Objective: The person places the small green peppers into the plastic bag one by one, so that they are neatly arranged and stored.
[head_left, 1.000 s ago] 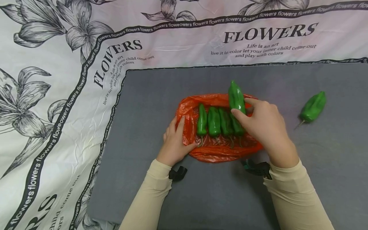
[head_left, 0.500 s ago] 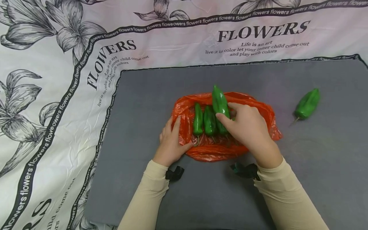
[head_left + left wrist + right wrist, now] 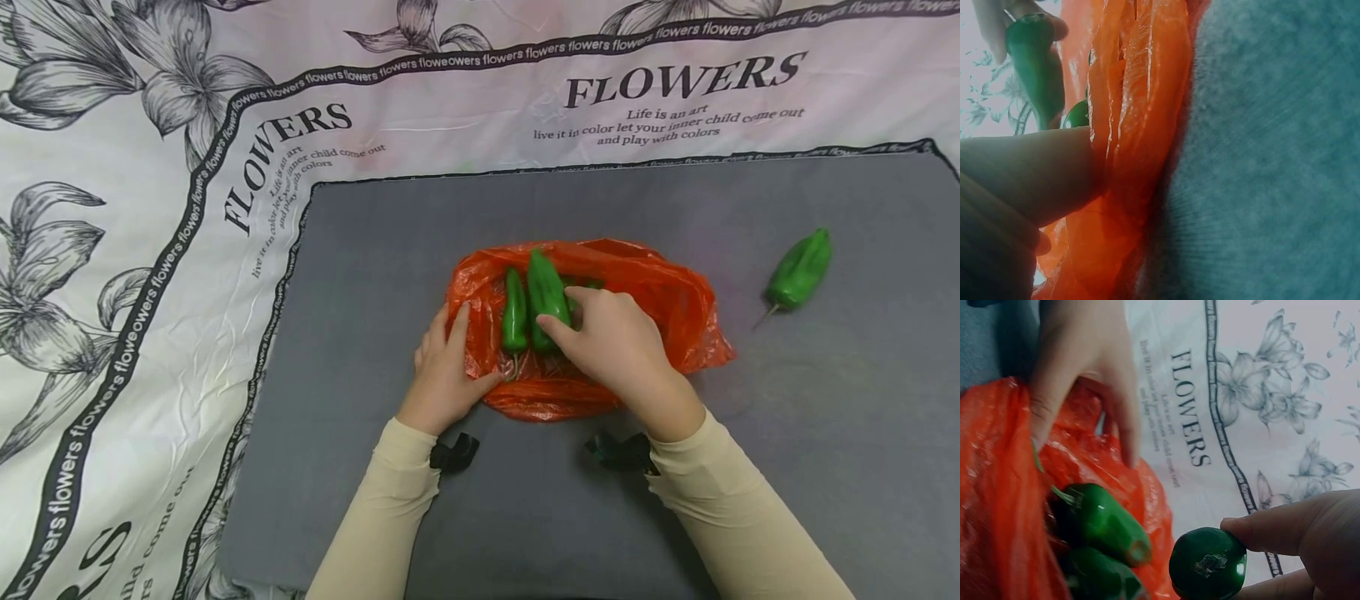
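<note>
An orange-red plastic bag (image 3: 660,279) lies spread on the grey tabletop, holding several green peppers. My left hand (image 3: 442,375) rests against its left side, thumb and fingers spread at the rim. Between right thumb and fingers, my right hand (image 3: 611,337) pinches a green pepper (image 3: 546,292) over the bag; its stem end (image 3: 1209,562) faces the right wrist camera. Just left of it, another green pepper (image 3: 515,312) lies in the bag. Two peppers (image 3: 1107,522) show inside the bag in the right wrist view. My right hand covers part of the bag's contents.
A loose green pepper (image 3: 798,268) lies on the grey tabletop (image 3: 360,275), right of the bag. Along the left and far sides runs a white cloth (image 3: 465,117) printed with flowers and lettering.
My right hand has moved left and lower with the held pepper, from above the bag's right part to beside the leftmost pepper. The left hand stays at the bag's side.
</note>
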Motion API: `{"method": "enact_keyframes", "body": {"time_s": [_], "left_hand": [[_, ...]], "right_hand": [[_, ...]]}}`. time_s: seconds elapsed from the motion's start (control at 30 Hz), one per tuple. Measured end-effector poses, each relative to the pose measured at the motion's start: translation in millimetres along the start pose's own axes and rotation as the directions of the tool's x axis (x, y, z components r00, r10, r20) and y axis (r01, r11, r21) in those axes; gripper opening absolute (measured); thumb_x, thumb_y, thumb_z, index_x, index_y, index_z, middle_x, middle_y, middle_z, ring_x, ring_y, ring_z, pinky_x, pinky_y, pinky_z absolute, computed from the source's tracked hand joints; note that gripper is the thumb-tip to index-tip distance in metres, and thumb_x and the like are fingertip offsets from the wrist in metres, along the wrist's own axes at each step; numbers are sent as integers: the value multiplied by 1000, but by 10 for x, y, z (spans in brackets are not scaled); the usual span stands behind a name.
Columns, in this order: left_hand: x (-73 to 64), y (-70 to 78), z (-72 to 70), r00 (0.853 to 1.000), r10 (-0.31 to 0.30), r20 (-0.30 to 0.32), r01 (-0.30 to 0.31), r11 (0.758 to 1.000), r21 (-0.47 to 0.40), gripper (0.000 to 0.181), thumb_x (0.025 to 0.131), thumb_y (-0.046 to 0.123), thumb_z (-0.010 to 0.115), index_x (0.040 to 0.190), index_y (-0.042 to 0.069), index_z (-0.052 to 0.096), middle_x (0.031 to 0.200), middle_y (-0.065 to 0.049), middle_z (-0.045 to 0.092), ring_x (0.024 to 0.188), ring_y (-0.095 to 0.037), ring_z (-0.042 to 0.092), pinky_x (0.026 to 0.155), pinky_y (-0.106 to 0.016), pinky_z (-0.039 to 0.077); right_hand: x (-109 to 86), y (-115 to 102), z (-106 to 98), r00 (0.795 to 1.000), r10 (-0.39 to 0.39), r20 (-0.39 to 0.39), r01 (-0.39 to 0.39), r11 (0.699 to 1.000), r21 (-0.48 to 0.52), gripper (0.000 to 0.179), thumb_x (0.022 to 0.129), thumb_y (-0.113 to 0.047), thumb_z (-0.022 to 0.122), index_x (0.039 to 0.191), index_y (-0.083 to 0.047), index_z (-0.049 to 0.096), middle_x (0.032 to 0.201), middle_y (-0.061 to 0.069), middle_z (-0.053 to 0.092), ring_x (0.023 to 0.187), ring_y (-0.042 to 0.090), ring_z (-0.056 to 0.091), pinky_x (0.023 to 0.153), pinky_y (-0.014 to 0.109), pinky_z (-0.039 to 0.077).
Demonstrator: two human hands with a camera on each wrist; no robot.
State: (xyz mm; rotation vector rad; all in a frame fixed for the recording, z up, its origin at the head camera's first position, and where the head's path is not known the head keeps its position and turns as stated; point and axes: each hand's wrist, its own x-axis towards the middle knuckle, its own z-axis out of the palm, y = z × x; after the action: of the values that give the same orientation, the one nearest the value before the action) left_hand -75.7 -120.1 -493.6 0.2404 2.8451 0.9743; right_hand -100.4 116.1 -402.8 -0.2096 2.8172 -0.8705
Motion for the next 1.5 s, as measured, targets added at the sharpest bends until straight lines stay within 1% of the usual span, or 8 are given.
{"method": "enact_keyframes", "body": {"time_s": [0.1,0.17,0.33,0.53,0.7,0.97,1.3,1.5], "left_hand": [[1,0,-3,1000,2,-2,-2,1000,0,111,86,38,88,169,11,19,171,-20,14,150,-48,25,119,-66,22],[1,1,-2,1000,3,-4,-3,1000,-3,111,86,37,89,169,10,20,171,-20,14,150,-47,26,119,-65,22],[1,1,0,1000,3,-6,-3,1000,-12,111,85,36,89,169,10,20,171,-20,15,151,-47,26,119,-65,22],[1,-11,-2,1000,5,-7,-6,1000,-14,110,86,36,88,169,10,20,171,-21,15,150,-47,26,118,-66,22],[-8,-4,-9,1000,7,-6,-7,1000,-9,110,86,38,88,169,11,20,171,-20,14,150,-47,27,119,-66,22],[0,14,-14,1000,6,-3,-6,1000,-3,110,87,37,88,169,10,19,171,-21,14,150,-49,26,119,-66,21],[-6,20,-23,1000,10,-6,-10,1000,-6,110,87,38,88,169,11,20,171,-20,14,150,-47,26,119,-66,21],[-12,21,-12,1000,8,-3,-8,1000,-7,110,87,37,87,169,11,20,171,-21,14,151,-48,25,120,-66,20]], "right_hand": [[9,-15,52,1000,-2,23,2,1000,-25,49,98,-42,73,131,-6,70,61,1,61,62,22,61,52,35,48],[11,-20,74,1000,2,31,0,999,-43,56,98,-43,73,137,-2,67,66,3,66,65,23,64,53,37,50],[24,-16,116,1000,5,15,-4,998,-67,57,98,-43,73,137,-1,68,83,9,74,70,26,67,56,41,54],[69,-1,193,1000,2,5,-1,998,-61,60,96,-51,74,132,-4,70,64,1,65,61,21,62,51,36,49],[88,4,249,1000,6,-6,-6,998,-60,63,93,-55,75,130,-4,69,69,-1,67,62,20,61,51,35,48],[110,12,298,1000,-5,-14,4,997,-72,48,92,-58,75,92,-11,63,63,1,59,57,21,55,50,36,43],[114,10,301,1000,-2,-9,1,997,-73,53,91,-60,76,101,-9,67,64,2,60,58,22,57,50,36,45],[95,17,271,1000,-1,-8,0,997,-72,52,92,-61,73,98,-10,66,65,1,63,59,21,59,50,36,46]]}}
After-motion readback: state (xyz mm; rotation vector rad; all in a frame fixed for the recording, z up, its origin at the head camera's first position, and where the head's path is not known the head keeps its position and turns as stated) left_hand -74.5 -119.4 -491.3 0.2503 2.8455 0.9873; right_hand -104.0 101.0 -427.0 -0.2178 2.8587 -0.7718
